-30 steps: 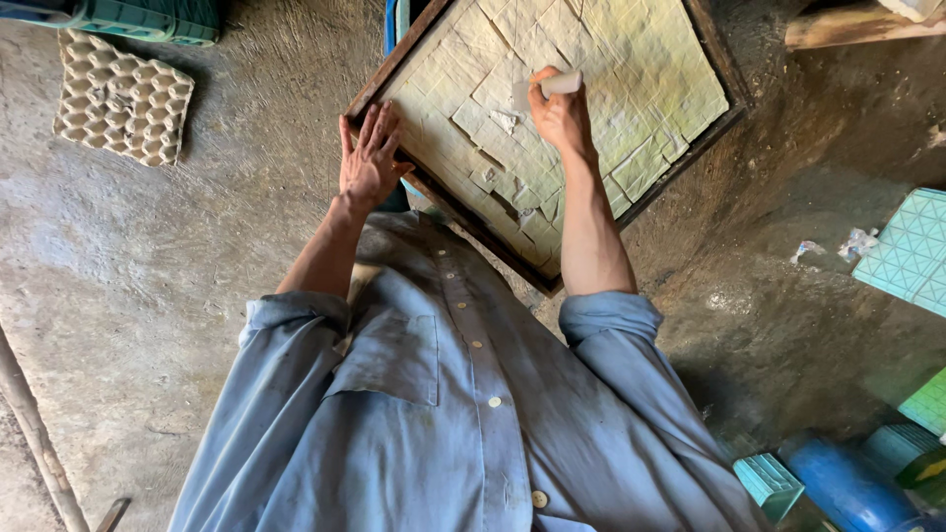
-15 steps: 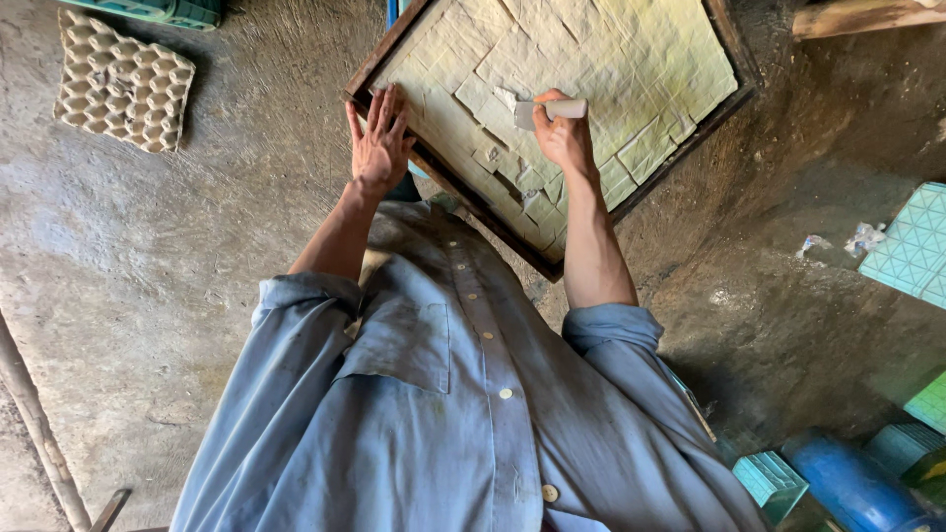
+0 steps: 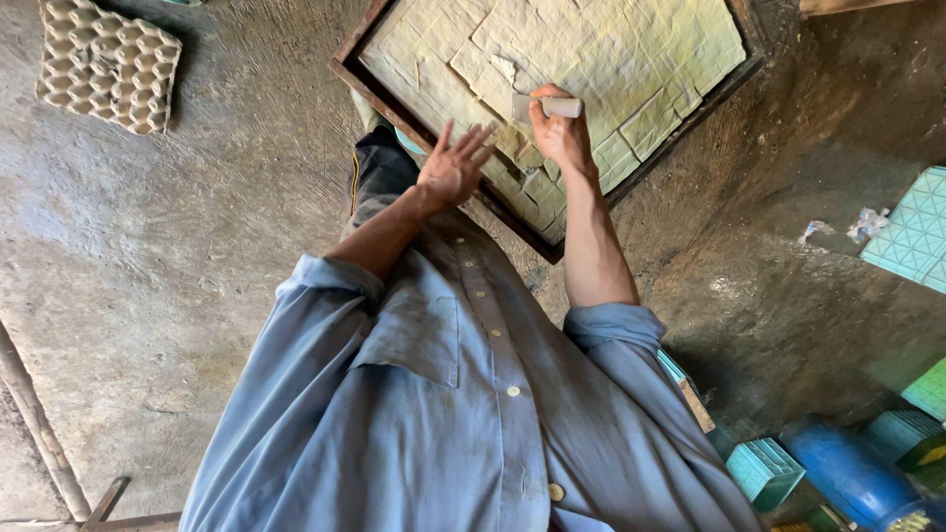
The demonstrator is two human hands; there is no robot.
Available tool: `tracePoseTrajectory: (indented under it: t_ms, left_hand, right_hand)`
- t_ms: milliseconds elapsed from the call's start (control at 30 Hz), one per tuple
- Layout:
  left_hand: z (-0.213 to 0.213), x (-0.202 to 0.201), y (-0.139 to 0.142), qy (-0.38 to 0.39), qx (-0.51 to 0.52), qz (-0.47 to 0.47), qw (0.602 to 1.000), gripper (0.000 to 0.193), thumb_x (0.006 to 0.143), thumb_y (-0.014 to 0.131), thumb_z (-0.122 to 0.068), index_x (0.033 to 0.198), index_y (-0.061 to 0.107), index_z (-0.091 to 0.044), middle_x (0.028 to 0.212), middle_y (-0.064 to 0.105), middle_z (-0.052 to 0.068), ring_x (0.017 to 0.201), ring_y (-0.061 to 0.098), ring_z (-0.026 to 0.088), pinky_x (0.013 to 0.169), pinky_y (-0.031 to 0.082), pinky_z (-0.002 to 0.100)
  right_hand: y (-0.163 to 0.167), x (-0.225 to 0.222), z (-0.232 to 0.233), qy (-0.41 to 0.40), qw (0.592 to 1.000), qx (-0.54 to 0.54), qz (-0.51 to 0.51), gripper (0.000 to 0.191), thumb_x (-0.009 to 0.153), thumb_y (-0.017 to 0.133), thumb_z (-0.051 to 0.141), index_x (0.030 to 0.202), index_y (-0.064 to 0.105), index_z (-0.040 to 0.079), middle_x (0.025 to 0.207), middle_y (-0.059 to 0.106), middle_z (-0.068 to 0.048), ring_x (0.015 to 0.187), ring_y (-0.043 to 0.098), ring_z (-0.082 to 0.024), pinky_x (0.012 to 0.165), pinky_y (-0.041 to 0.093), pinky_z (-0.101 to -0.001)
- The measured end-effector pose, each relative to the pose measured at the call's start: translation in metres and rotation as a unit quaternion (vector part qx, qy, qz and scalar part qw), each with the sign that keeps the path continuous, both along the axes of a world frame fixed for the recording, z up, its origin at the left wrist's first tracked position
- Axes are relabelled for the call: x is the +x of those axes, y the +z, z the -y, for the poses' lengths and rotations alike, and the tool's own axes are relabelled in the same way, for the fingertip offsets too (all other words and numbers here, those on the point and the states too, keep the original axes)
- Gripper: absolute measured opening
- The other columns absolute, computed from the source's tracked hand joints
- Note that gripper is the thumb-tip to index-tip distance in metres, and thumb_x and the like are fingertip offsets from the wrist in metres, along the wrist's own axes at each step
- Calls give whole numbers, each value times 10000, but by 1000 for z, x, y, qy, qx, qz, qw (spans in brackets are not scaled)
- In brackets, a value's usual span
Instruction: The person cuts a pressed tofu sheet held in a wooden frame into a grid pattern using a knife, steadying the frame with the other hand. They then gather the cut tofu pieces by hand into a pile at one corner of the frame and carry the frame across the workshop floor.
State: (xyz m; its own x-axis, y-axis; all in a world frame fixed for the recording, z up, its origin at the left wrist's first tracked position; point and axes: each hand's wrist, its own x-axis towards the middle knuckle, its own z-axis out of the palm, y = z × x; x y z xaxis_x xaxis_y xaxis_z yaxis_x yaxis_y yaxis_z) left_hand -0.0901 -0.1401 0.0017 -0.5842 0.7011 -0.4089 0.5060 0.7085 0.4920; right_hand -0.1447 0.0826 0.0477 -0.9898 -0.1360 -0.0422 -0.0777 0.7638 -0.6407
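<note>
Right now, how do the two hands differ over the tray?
The right hand is closed around a small whitish block; the left hand holds nothing. The left hand's fingers are spread open; the right hand's are curled. The right hand is over the cut slab in the wooden tray; the left is at its near edge. Both are bare, with rolled blue sleeves.

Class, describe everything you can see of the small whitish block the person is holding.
The whitish block is small, pale and roughly oblong, chalky or soapy in look. The right hand grips it between fingertips and thumb, lying crosswise, over the cut yellowish slab in the wooden tray. Whether it touches the slab cannot be told. The left hand stays clear.
</note>
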Motion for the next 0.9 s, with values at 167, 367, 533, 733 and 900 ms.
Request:
tracePoseTrajectory:
  t_ms: [167, 367, 533, 733, 900]
  left_hand:
    - [-17, 25, -6, -17, 71, -11, 997, 653, 975, 541, -299, 1579, 389, -106, 1712, 206, 75, 1595, 100, 229, 1266, -24, 599]
    - [-11, 32, -11, 30, 76, 8, 997, 731, 919, 615, -394, 1562, 400, -123, 1714, 195, 45, 1583, 78, 197, 1239, -10, 615]
    - [-9, 33, -11, 28, 75, 3, 997, 736, 932, 611, -423, 1574, 400, -131, 1709, 194, 44, 1585, 72, 191, 1243, -11, 615]
    - [-8, 33, -15, 25, 72, 4, 997, 723, 951, 591, -432, 1580, 397, -135, 1719, 185, 45, 1591, 68, 190, 1252, -22, 607]
    - [-10, 33, -17, 23, 71, 3, 997, 695, 962, 571, -438, 1567, 396, -143, 1710, 179, 43, 1581, 68, 192, 1244, -34, 606]
  right_hand:
    - [1, 9, -1, -10, 999, -33, 20, 62, 969, 686, 41, 1018, 654, 22, 892, 701, -172, 825, 707, -340, 739, 562, -382]
    - [5, 9, 2, -14, 998, -26, 54, 72, 1005, 675, 100, 1046, 644, 49, 868, 688, -163, 780, 727, -302, 690, 562, -377]
    - [2, 7, 2, -153, 970, -96, 162, 129, 1013, 659, 192, 1112, 661, 109, 945, 695, -110, 743, 753, -207, 547, 628, -308]
    - [-1, 13, -4, -137, 971, -123, 153, 144, 1028, 659, 182, 1147, 662, 103, 1087, 679, -145, 867, 752, -237, 583, 667, -314]
    - [10, 30, -12, -134, 968, -138, 159, 145, 1022, 652, 131, 1157, 676, 84, 1116, 707, -136, 903, 743, -233, 635, 656, -314]
